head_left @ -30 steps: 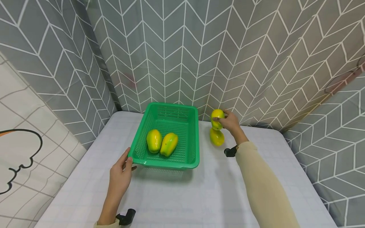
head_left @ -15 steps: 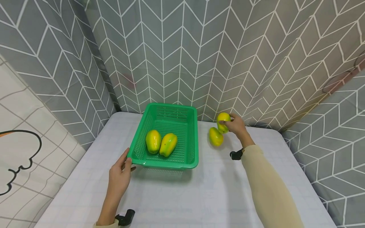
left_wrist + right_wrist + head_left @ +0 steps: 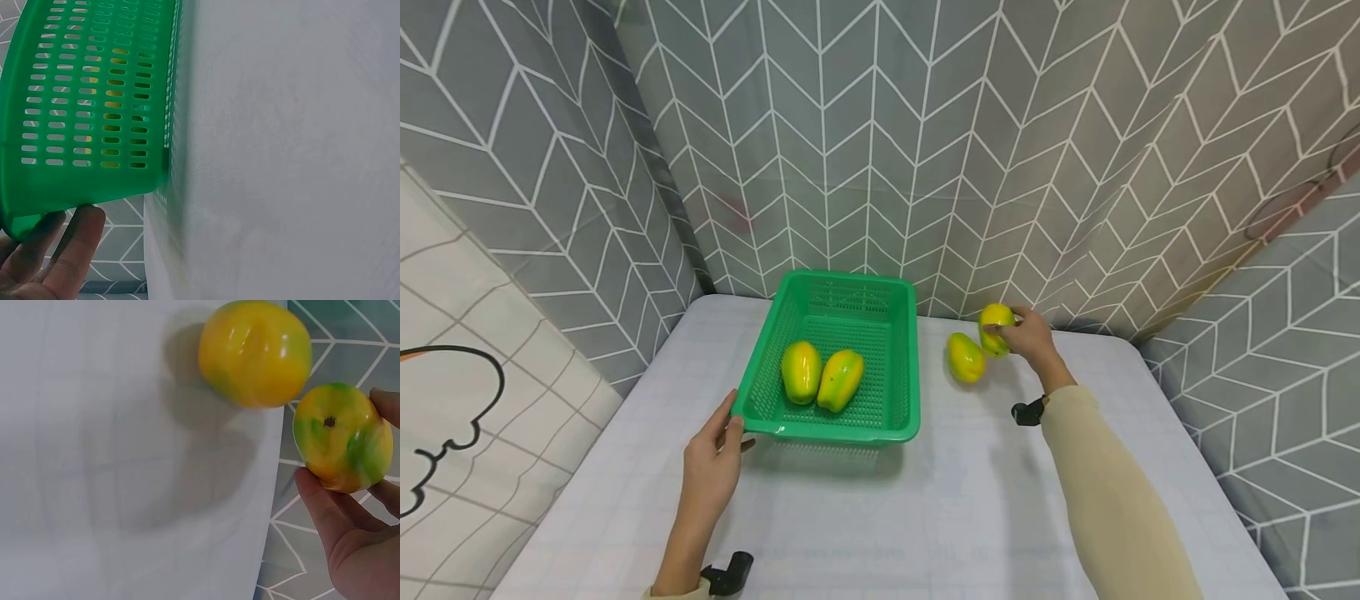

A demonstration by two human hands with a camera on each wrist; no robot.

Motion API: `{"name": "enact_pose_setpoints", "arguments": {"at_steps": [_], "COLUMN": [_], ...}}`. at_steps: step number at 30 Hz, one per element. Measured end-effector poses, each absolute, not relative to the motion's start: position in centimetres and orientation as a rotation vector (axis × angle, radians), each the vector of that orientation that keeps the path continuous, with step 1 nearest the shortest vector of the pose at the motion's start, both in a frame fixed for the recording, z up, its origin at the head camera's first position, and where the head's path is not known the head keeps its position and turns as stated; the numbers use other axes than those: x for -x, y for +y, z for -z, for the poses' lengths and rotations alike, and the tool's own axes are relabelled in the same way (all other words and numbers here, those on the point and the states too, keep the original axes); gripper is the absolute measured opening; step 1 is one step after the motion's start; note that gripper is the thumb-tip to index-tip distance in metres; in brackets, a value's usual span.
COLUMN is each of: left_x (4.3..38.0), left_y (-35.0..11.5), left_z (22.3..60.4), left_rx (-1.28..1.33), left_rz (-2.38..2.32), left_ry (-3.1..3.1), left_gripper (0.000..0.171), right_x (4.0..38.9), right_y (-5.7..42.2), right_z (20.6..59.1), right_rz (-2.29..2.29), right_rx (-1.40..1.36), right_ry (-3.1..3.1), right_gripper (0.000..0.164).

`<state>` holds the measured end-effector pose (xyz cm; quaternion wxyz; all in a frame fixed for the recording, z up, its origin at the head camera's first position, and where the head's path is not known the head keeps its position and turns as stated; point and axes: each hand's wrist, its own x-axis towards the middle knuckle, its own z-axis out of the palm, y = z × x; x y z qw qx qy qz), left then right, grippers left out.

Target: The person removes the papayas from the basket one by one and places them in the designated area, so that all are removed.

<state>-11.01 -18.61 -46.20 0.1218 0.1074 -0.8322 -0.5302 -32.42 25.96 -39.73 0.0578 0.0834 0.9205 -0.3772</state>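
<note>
My right hand (image 3: 1030, 339) holds a yellow-green papaya (image 3: 996, 330) near the back of the table, thumb on one side and fingers on the other. In the right wrist view the held papaya (image 3: 340, 439) shows a dark stem spot. A second papaya (image 3: 966, 358) lies just left of it on the table. My left hand (image 3: 712, 461) grips the near left corner of a green plastic basket (image 3: 907, 375). In the left wrist view, fingers (image 3: 78, 240) touch that corner under the rim. Two more papayas, one left (image 3: 802, 372) and one right (image 3: 841, 380), lie side by side in the basket.
A white cloth covers the table (image 3: 880, 533). Grey patterned curtain (image 3: 880, 150) hangs close behind the back edge and along both sides. Black wrist-worn devices, left (image 3: 727, 573) and right (image 3: 1028, 412), sit at the wrists.
My right hand has moved right and slightly toward me with its papaya, from above the other papaya to beside it. The left hand keeps its grip on the basket corner.
</note>
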Motion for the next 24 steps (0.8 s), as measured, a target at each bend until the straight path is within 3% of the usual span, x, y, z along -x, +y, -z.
{"name": "enact_pose_setpoints", "arguments": {"at_steps": [24], "left_x": [10.9], "left_y": [-18.5], "left_z": [46.1], "left_rx": [-0.317], "left_rz": [1.528], "left_ry": [-2.433], "left_gripper": [0.051], "right_x": [32.0], "right_y": [27.6], "right_z": [42.9], "right_rz": [1.036], "right_rx": [-0.335], "right_ry": [2.788], "right_gripper": [0.082]}}
